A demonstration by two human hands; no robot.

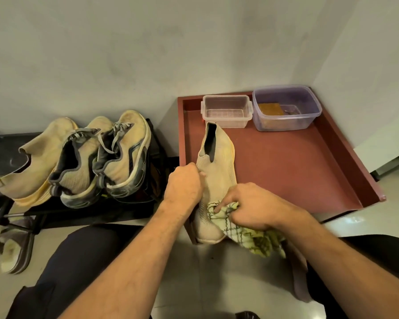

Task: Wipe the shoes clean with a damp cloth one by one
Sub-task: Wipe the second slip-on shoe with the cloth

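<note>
The knit slip-on shoe (217, 171) is the one being wiped rn. It lies lengthwise across the near-left corner of the red tray (309, 162), toe twd the person and poking past the tray's front edge, opening twd the wall. The left hand (183, 184) is curled round the shoe's left side near the collar, thumb hooked at the upper's edge, pinning it. The right hand (253, 206) is bunched tight on the checked cloth (251, 236), fingers pressing a wad of it onto the toe/vamp area; the rest of the cloth hangs off to the right, over the person's knee.

To do this well, I'd say: keep the left grip firm so the soft knit doesn't slide or fold under pressure, and wipe in short strokes along the weave, toe to collar, w/ a fresh bit of cloth as each patch dirties. The sole edge looks like it needs its own pass, so roll the shoe w/ the left hand rather than chasing round it. Can't tell how damp the cloth is from here.

Behind the shoe on the tray stand a clear tub (226, 113) and, just beside it on the right, a purple-tinted tub (286, 109) w/ something brown inside; whether either holds water I can't tell. Off left, on a low black rack (0, 153), wait the matching slip-on (32, 162) and a laced pair of trainers (106, 157), grubby-looking. Judging by that, early days: 1 in hand, 3 to go.
</note>
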